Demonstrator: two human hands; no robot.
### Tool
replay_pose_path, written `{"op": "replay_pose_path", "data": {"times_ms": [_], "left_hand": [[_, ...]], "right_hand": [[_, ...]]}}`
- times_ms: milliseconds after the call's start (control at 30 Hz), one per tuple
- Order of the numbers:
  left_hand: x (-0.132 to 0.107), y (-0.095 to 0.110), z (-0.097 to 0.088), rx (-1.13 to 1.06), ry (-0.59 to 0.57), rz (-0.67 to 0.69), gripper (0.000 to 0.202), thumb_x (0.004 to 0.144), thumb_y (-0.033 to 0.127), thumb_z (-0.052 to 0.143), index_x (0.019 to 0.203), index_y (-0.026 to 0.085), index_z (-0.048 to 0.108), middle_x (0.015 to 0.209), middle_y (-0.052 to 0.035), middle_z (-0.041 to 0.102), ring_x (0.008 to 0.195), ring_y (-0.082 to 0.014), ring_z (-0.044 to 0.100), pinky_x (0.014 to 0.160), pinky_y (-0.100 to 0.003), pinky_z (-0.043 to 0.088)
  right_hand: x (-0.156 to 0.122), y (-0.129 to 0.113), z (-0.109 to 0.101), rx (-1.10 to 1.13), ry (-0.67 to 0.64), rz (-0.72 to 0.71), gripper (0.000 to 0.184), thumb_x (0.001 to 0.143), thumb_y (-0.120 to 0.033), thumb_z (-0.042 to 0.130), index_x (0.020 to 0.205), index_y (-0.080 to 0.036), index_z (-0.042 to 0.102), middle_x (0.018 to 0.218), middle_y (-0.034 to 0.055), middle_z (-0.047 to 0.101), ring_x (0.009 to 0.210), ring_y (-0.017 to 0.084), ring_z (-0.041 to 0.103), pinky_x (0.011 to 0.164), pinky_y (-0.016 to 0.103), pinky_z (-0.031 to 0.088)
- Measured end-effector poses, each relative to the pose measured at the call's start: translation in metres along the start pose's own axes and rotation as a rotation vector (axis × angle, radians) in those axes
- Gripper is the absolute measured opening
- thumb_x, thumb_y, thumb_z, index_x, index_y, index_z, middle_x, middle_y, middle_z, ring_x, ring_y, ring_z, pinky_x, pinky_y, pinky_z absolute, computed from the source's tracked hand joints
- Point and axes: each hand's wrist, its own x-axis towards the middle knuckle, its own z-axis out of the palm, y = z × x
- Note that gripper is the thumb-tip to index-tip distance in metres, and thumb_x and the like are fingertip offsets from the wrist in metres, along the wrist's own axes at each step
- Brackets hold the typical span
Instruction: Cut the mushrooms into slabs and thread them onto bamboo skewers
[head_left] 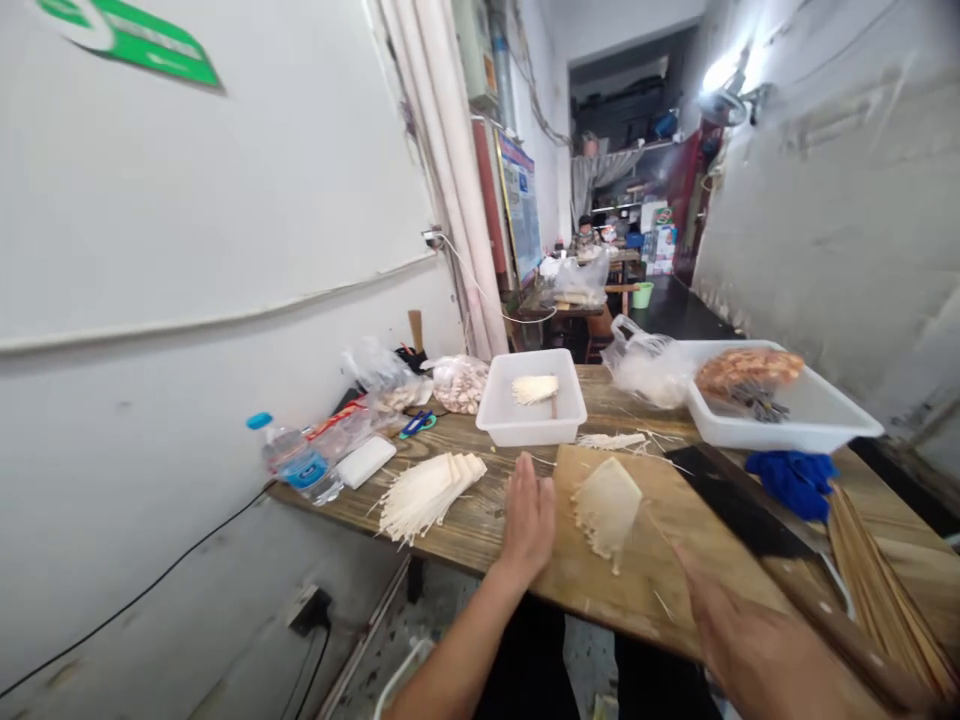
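Observation:
A flat, fanned bunch of enoki mushrooms (609,505) lies on the wooden cutting board (570,575). My left hand (529,515) rests at the board's left edge with its fingers stretched out, holding nothing. Over the board's right side is my right hand (724,610), smeared by motion. A thin wooden skewer (660,522) reaches from its fingertips toward the mushrooms. Several more enoki bunches (431,495) overlap on the table, left of my left hand. Behind the board, a white plastic tub (531,432) holds one enoki bunch (535,389) with a stick in it.
A large dark-bladed knife (742,505) lies along the board's right side. Beyond it are a bundle of skewers (874,570), a blue cloth (791,482) and a larger tub (825,435). A water bottle (304,468), scissors (417,424) and plastic bags (459,383) stand at left.

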Motion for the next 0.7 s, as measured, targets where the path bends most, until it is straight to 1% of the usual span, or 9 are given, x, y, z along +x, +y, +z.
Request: {"op": "replay_pose_path", "data": {"times_ms": [100,167,200,267,300,367,467,533,700], "left_hand": [[0.011,-0.029,-0.019,-0.163,0.165,-0.147,0.066,0.097,0.047,0.02,0.146,0.004,0.028,0.155,-0.018,0.027,0.145,-0.0243,0.023,0.12,-0.046,0.019],[0.011,-0.044,-0.027,-0.259,0.282,-0.172,0.06,0.097,0.047,0.025,0.143,0.01,0.037,0.151,-0.0154,0.037,0.142,-0.0232,0.031,0.119,-0.044,0.022],[0.009,-0.05,-0.03,-0.307,0.325,-0.174,0.057,0.097,0.046,0.028,0.14,0.012,0.042,0.148,-0.0141,0.042,0.14,-0.0227,0.036,0.119,-0.044,0.025],[0.004,-0.058,-0.033,-0.376,0.365,-0.156,0.052,0.097,0.045,0.031,0.135,0.015,0.047,0.141,-0.0135,0.051,0.133,-0.0229,0.046,0.115,-0.045,0.032],[0.001,-0.06,-0.034,-0.399,0.369,-0.141,0.051,0.097,0.045,0.032,0.134,0.015,0.049,0.138,-0.0139,0.054,0.129,-0.0233,0.05,0.113,-0.045,0.035],[-0.005,-0.062,-0.035,-0.427,0.366,-0.109,0.049,0.096,0.044,0.035,0.132,0.015,0.05,0.135,-0.0143,0.057,0.123,-0.0238,0.055,0.109,-0.045,0.04],[-0.012,-0.063,-0.038,-0.429,0.354,-0.065,0.045,0.096,0.041,0.04,0.133,0.018,0.051,0.133,-0.0131,0.058,0.12,-0.023,0.057,0.103,-0.042,0.046],[-0.014,-0.065,-0.04,-0.415,0.345,-0.042,0.043,0.096,0.038,0.041,0.134,0.019,0.05,0.133,-0.0124,0.058,0.119,-0.0218,0.057,0.101,-0.038,0.048],[-0.015,-0.085,-0.041,-0.385,0.37,-0.001,0.042,0.096,0.033,0.043,0.137,0.021,0.047,0.13,-0.0115,0.06,0.113,-0.0198,0.061,0.096,-0.033,0.051]], "right_hand": [[0.04,0.018,-0.003,-0.03,0.119,-0.071,0.048,0.085,-0.003,0.038,0.133,-0.006,0.043,0.06,-0.0009,0.061,0.042,0.013,0.052,0.046,0.026,0.038],[0.074,0.026,0.003,-0.053,0.188,-0.036,0.043,0.09,-0.009,0.038,0.131,-0.01,0.048,0.062,-0.0003,0.063,0.041,0.013,0.052,0.044,0.026,0.035],[0.093,0.028,0.009,-0.048,0.174,0.014,0.04,0.091,-0.013,0.039,0.129,-0.011,0.051,0.064,0.0009,0.066,0.043,0.014,0.054,0.044,0.027,0.033],[0.134,0.029,0.026,-0.021,0.05,0.148,0.038,0.094,-0.023,0.04,0.127,-0.015,0.056,0.072,0.0041,0.07,0.049,0.017,0.06,0.044,0.027,0.033],[0.155,0.027,0.036,0.002,-0.091,0.231,0.039,0.094,-0.026,0.04,0.129,-0.016,0.056,0.072,0.0047,0.07,0.055,0.019,0.063,0.046,0.028,0.034],[0.197,0.019,0.06,0.027,-0.223,0.276,0.04,0.096,-0.027,0.038,0.132,-0.018,0.054,0.076,0.0062,0.071,0.063,0.022,0.066,0.049,0.028,0.036],[0.251,0.001,0.097,0.068,-0.303,0.264,0.039,0.097,-0.024,0.037,0.133,-0.019,0.052,0.081,0.0068,0.071,0.071,0.02,0.067,0.056,0.027,0.042],[0.279,-0.011,0.12,0.103,-0.343,0.268,0.037,0.099,-0.026,0.038,0.133,-0.017,0.049,0.083,0.0058,0.069,0.072,0.018,0.066,0.062,0.029,0.047],[0.317,-0.025,0.167,0.191,-0.412,0.343,0.038,0.098,-0.037,0.048,0.129,-0.016,0.049,0.094,0.0038,0.064,0.079,0.016,0.063,0.076,0.038,0.054]]}}
